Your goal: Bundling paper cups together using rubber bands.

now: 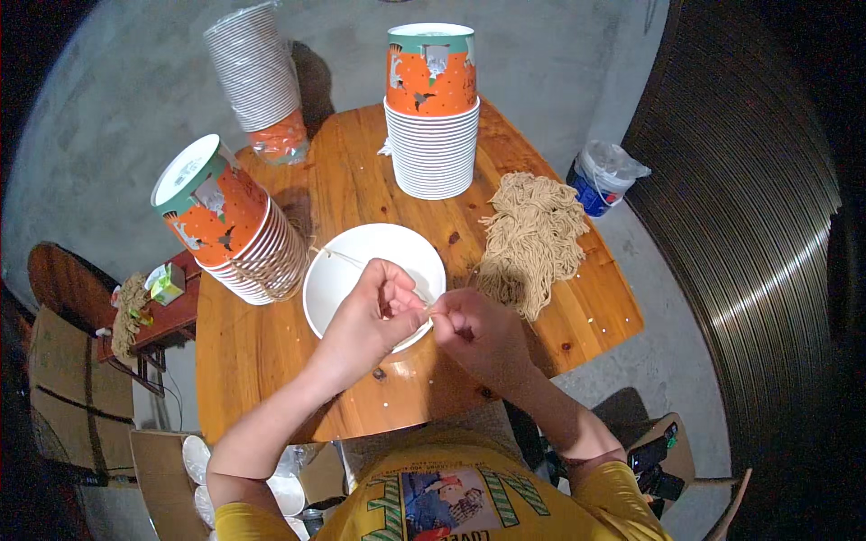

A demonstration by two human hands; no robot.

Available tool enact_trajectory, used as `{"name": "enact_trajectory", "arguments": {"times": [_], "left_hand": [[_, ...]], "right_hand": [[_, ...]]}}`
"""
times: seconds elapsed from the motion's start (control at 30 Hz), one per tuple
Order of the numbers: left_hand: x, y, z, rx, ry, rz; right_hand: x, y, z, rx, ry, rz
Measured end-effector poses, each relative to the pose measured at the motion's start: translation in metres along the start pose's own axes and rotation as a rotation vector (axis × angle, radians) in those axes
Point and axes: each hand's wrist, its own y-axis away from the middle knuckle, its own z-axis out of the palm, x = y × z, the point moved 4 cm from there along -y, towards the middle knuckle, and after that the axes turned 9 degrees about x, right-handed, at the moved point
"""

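My left hand [374, 311] is closed in a pinch above a round white tub [343, 243] on the wooden table, its open mouth facing me. A thin cord [336, 255] crosses the tub's mouth from its left rim to the left hand. My right hand [478, 334] meets the left fingertips over the tub's near right edge, thumb and forefinger pressed together on the cord. The fingers hide most of the cord between the hands. To the right of the tub lies a heap of beige yarn-like cords [537, 230].
Upturned stacks of orange-and-white paper tubs stand at left [221, 216] and far middle [431, 135], with beige cord loops [281, 261] hanging on the left one. A plastic-wrapped tub stack [257, 77] stands at far left. A bucket [600, 176] sits beyond the table's right edge [586, 221].
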Motion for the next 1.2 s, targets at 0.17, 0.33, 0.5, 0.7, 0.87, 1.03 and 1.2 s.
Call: {"name": "enact_trajectory", "arguments": {"times": [0.17, 0.33, 0.5, 0.7, 0.87, 1.03, 1.2], "left_hand": [[-0.001, 0.001, 0.001, 0.060, -0.163, 0.155], [0.005, 0.004, 0.003, 0.074, -0.266, 0.227], [0.002, 0.002, 0.003, 0.049, -0.210, 0.208], [-0.004, -0.002, -0.001, 0.010, -0.047, 0.107], [-0.003, -0.002, 0.000, -0.019, -0.033, 0.040], [-0.002, -0.002, 0.000, -0.013, -0.028, 0.035], [-0.003, -0.002, 0.000, -0.010, -0.003, 0.023]], "right_hand": [[-0.005, -0.002, 0.001, 0.031, 0.058, -0.105], [0.007, -0.008, 0.010, -0.078, -0.144, 0.228], [0.029, -0.008, 0.015, -0.154, -0.392, 0.440], [0.018, -0.004, 0.011, -0.129, -0.383, 0.342], [0.008, -0.002, 0.004, -0.076, -0.100, 0.147], [0.007, 0.002, 0.004, -0.034, -0.078, 0.083], [0.002, 0.001, 0.004, -0.049, -0.038, 0.072]]}}
